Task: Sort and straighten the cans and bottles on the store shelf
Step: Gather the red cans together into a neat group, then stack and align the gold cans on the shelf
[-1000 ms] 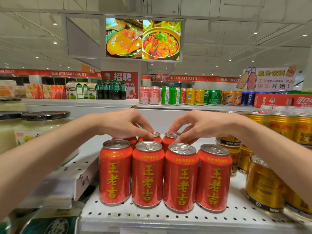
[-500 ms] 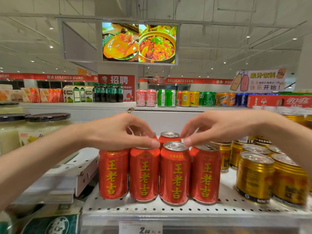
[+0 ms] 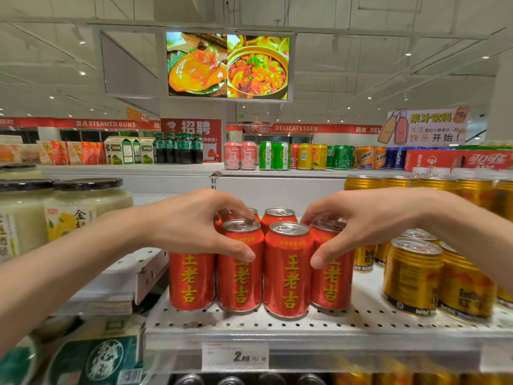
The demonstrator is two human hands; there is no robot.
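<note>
- Fingers: left hand (image 3: 194,226) is curled round the 2nd red can from the left (image 3: 240,266), thumb on its front label, fingertips over the rim at the back. Right hand (image 3: 361,226) grips the rightmost red can (image 3: 331,269) the same way, thumb low on the front, fingers over the top.
- Location: 4 red cans stand upright in the front row, touching, near the front edge of the perforated white shelf (image 3: 305,325). More red cans (image 3: 279,218) sit just behind.
- 3rd can (image 3: 288,269) stands between the 2 gripped ones, no hand on it, labels all facing out.
- Gold cans (image 3: 410,276) stand to the right, a gap apart from the red group.
- Handling, my read: full cans, so moderately heavy, rigid walls, smooth painted sides that could slip. Best grip is round the upper body just under the rim, not the lid tab.
- Risk: tight packing, so twisting 1 can may drag its neighbour out of line.
</note>
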